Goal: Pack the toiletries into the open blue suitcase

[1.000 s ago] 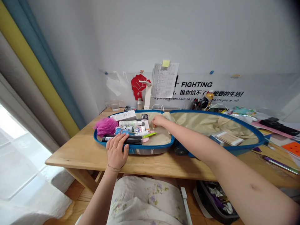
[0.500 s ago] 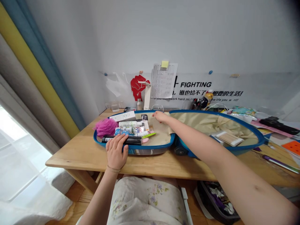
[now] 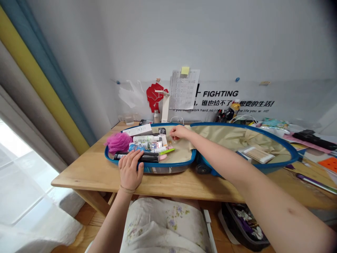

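Note:
An open blue-rimmed suitcase (image 3: 181, 163) lies on the wooden table. Its left half holds a pink mesh puff (image 3: 119, 142), a white box (image 3: 138, 130), a white-green tube (image 3: 143, 138), a black cylinder (image 3: 150, 157) and a lime-green item (image 3: 167, 151). My left hand (image 3: 131, 168) rests on the near rim, fingers spread over the black cylinder. Over the same half, toward its back right, my right hand (image 3: 179, 132) is closed in a pinch on something small and clear that I cannot make out.
In the suitcase's right half lies a pack of cotton swabs (image 3: 258, 154). A bottle (image 3: 233, 109) and a white lamp (image 3: 165, 108) stand behind. A purple pen-like item (image 3: 316, 183) lies at the right. Below the table is a black bin (image 3: 244, 228).
My right hand has shifted slightly down and left, and its fingers are now pinched together. My left hand has stayed in place.

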Action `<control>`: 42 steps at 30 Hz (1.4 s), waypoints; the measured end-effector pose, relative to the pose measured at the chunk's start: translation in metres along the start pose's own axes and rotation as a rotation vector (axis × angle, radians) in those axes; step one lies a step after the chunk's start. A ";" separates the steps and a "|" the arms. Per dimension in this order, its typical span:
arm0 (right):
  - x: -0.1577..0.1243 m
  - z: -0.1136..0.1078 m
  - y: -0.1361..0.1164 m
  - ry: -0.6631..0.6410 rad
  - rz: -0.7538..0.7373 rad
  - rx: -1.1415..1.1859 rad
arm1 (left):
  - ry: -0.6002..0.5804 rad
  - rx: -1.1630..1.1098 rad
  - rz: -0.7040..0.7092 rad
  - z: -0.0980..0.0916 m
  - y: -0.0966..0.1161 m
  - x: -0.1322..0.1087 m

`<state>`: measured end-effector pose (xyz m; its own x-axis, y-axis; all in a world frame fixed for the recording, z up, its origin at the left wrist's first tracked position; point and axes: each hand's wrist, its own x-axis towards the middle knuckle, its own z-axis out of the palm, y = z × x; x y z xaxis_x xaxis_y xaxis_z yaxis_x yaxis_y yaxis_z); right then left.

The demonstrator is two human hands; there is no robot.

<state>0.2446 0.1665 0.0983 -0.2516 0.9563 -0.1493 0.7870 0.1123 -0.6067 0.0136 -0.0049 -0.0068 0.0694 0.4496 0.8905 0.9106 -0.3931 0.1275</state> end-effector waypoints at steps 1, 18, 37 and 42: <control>0.000 0.002 0.000 -0.015 0.011 -0.019 | -0.003 -0.003 -0.003 0.000 0.000 0.000; -0.008 -0.005 -0.005 -0.036 -0.160 -0.527 | -0.008 0.003 -0.007 -0.001 0.001 0.001; -0.008 0.010 -0.007 -0.109 -0.245 -0.737 | -0.009 0.008 -0.008 -0.001 0.001 0.000; -0.013 0.013 -0.012 -0.079 -0.260 -0.710 | -0.010 0.006 -0.009 -0.001 0.002 0.000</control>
<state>0.2309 0.1492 0.0970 -0.4975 0.8558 -0.1418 0.8634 0.5043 0.0142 0.0152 -0.0065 -0.0063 0.0648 0.4611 0.8850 0.9138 -0.3837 0.1330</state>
